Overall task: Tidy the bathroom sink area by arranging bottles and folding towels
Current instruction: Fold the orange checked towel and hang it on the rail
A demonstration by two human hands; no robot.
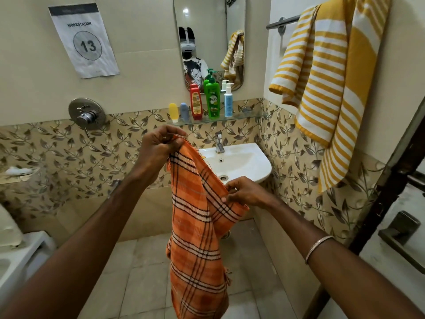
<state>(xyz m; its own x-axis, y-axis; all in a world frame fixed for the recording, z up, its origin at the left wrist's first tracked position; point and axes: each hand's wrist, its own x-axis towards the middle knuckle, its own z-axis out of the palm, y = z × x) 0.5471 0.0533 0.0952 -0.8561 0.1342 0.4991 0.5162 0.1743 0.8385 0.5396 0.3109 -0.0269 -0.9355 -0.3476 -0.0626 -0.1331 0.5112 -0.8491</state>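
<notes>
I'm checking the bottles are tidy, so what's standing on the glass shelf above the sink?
On the glass shelf: yellow tube, blue-grey tube, red bottle, green pump bottle, white pump bottle. Anything behind them is hidden.

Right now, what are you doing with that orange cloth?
A person is holding an orange checked towel up in front of the sink. The left hand pinches its top corner and the right hand pinches an edge lower down, so most of it hangs loose, not yet folded. Five bottles stand in a row on the glass shelf, and a yellow striped towel hangs on the rail.
</notes>
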